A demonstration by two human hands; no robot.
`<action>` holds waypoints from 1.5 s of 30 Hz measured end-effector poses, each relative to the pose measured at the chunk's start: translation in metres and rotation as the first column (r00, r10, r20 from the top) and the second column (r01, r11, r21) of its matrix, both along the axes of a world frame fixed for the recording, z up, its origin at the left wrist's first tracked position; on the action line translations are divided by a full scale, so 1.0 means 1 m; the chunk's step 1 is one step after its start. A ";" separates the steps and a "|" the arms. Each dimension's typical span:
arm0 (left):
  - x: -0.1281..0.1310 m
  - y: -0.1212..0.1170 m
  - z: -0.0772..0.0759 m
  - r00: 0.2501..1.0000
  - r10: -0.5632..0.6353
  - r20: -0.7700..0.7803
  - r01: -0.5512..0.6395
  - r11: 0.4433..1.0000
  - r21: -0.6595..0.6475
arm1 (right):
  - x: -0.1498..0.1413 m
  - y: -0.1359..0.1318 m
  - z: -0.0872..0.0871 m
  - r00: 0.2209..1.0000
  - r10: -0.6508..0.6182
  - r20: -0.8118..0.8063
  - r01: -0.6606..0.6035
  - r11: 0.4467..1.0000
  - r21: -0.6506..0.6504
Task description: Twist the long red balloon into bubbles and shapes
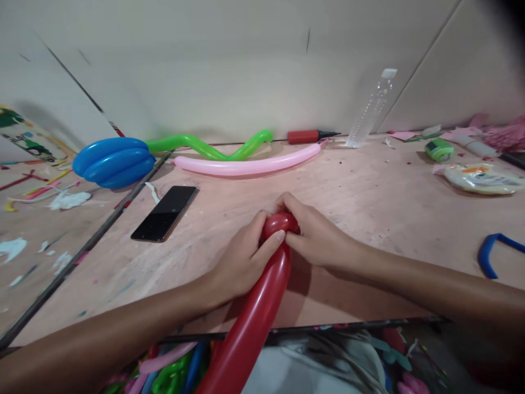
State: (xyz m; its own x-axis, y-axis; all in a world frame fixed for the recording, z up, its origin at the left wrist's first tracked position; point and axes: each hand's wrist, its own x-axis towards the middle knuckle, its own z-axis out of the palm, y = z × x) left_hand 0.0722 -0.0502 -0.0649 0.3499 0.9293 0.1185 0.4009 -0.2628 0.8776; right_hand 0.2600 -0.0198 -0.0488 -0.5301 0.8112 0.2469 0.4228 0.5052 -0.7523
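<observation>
A long red balloon (254, 317) runs from my lap up onto the pink table (369, 186). Both hands pinch its far end, where a small round bubble (279, 222) bulges between them. My left hand (241, 260) wraps the balloon just below the bubble, thumb pressed across it. My right hand (318, 235) grips the bubble's tip from the right, fingers closed.
A black phone (164, 213) lies to the left. At the back lie a blue twisted balloon (112, 162), a green balloon (213, 146), a long pink balloon (246, 164), a red hand pump (305, 136) and a clear plastic bottle (371, 109). A blue balloon piece (492, 253) sits at right.
</observation>
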 end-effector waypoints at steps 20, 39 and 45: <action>0.001 0.003 -0.003 0.943 0.136 0.305 -0.042 0.954 -0.297 | 0.003 -0.006 0.001 0.954 0.010 -0.298 -0.060 0.986 -0.157; 0.005 0.002 -0.010 0.936 0.041 0.350 0.036 0.977 -0.210 | 0.002 -0.004 -0.004 1.000 -0.027 -0.010 0.028 0.999 0.018; 0.004 0.001 -0.011 0.960 0.002 0.281 0.046 0.985 -0.165 | 0.002 -0.008 -0.006 0.998 -0.065 0.003 0.065 0.998 -0.004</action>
